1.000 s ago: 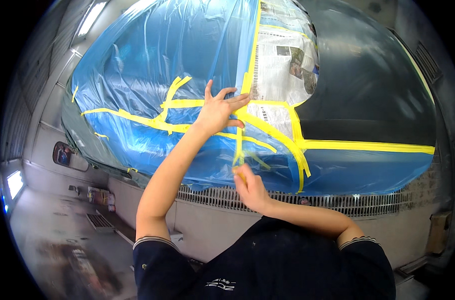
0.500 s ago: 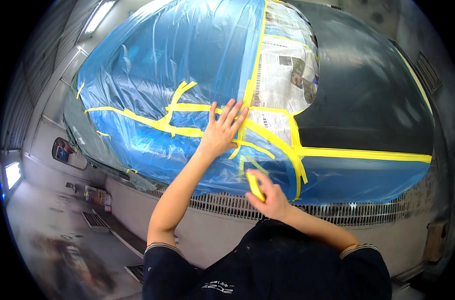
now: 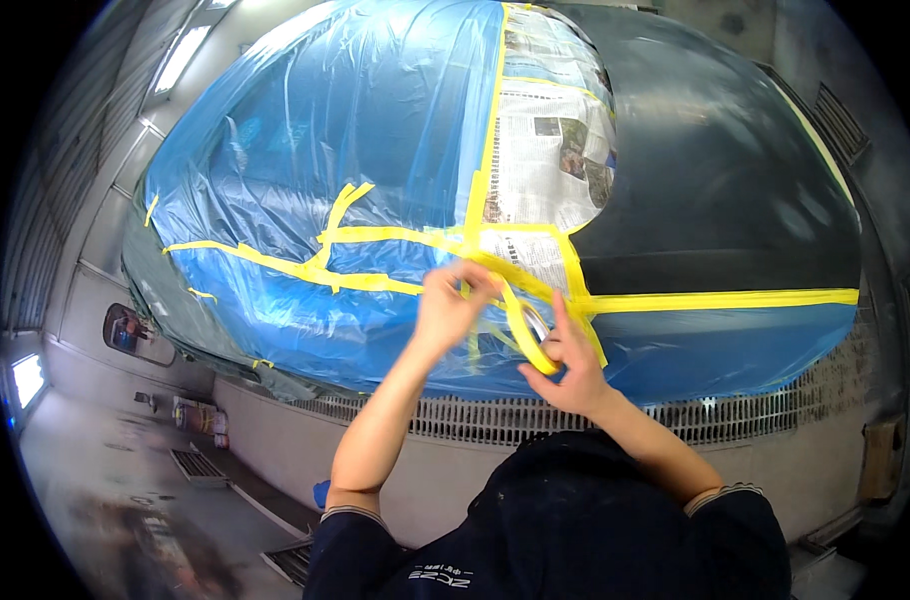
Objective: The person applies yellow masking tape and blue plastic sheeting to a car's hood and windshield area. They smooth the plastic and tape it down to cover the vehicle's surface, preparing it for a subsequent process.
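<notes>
A roll of yellow masking tape (image 3: pixel 528 346) is in my right hand (image 3: pixel 577 368), gripped at its near edge, with one finger stretched up beside it. My left hand (image 3: pixel 451 306) is closed in a pinch where the tape's free end leaves the roll. Both hands are over a car covered in blue plastic film (image 3: pixel 275 180). Strips of yellow tape (image 3: pixel 295 265) cross the film and border the newspaper (image 3: pixel 550 150) laid over the car's glass. The left fingertips partly hide the tape's end.
A bare dark grey hood (image 3: pixel 715 170) lies to the right of the newspaper. Floor grating (image 3: pixel 455 418) runs along the car's near side. A side mirror-shaped panel (image 3: pixel 138 333) stands out at the left, and a cardboard box (image 3: pixel 878 462) is at the far right.
My left hand has come off the film, where it lay flat, and moved nearer to pinch the tape's end. The roll in my right hand has moved up and right and turned.
</notes>
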Action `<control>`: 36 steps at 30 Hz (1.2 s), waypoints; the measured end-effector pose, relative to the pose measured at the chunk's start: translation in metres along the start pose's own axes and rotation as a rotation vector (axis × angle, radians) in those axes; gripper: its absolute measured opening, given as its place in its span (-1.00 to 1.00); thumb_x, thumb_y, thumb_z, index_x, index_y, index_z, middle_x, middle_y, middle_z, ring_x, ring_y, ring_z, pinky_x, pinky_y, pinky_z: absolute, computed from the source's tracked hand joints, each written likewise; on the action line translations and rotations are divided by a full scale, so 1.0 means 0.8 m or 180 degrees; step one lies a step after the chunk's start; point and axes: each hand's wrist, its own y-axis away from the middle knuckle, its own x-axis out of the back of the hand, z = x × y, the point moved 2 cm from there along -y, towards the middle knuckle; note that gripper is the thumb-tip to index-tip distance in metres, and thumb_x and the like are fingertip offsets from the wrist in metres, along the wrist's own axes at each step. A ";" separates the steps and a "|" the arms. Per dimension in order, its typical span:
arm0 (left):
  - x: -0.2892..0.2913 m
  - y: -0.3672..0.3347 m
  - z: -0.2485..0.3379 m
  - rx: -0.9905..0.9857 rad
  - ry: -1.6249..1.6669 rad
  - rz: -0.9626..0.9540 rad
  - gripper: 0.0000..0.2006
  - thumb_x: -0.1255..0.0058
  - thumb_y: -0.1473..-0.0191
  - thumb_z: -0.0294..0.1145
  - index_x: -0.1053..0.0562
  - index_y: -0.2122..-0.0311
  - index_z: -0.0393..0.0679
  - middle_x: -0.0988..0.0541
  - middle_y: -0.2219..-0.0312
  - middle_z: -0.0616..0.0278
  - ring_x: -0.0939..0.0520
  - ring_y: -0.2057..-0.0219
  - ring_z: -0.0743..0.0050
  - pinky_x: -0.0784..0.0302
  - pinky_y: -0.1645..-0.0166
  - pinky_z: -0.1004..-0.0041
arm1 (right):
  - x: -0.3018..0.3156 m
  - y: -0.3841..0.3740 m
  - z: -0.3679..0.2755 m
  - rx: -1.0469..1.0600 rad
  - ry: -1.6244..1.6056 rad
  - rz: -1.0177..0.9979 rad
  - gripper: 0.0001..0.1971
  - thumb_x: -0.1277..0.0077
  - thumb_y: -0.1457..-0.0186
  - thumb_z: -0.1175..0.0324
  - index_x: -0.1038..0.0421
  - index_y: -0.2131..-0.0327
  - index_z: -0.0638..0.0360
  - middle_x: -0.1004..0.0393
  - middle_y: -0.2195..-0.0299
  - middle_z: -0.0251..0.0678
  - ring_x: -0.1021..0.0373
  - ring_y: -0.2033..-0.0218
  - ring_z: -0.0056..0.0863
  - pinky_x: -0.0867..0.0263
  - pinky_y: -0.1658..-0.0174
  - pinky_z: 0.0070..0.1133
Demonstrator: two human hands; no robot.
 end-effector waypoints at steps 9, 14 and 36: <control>0.026 -0.055 -0.022 -0.0842 -0.2267 0.1570 -0.81 -0.36 -0.01 -0.44 -0.55 0.34 -0.25 -0.56 0.45 0.19 -0.54 0.42 0.22 -0.47 0.27 0.33 | 0.009 0.002 0.109 -0.1433 -0.0681 0.1449 -0.83 -0.23 -0.20 0.44 -0.64 0.18 0.31 -0.66 0.31 -0.32 -0.49 0.31 -0.68 -0.38 0.20 -0.68; 0.025 -0.062 -0.009 -0.0426 -0.2065 0.2140 -0.77 -0.23 -0.06 -0.54 -0.50 0.16 -0.23 -0.56 0.37 0.14 -0.58 0.30 0.12 -0.43 0.13 0.16 | 0.006 0.004 0.119 -0.1671 -0.0633 0.1464 -0.83 -0.23 -0.18 0.43 -0.64 0.18 0.30 -0.67 0.31 -0.30 -0.52 0.28 -0.63 -0.39 0.16 -0.64; -0.114 0.030 -0.068 -0.2115 -0.3348 -0.1141 -0.13 -0.02 -0.17 0.30 -0.14 -0.47 0.09 -0.02 -0.50 0.47 0.24 -0.47 -0.48 0.34 -0.33 -0.63 | 0.095 0.147 0.142 -0.2001 -0.0338 0.0755 -0.79 -0.24 -0.15 0.45 -0.64 0.14 0.28 -0.68 0.26 -0.26 -0.54 0.23 -0.59 -0.42 0.09 -0.61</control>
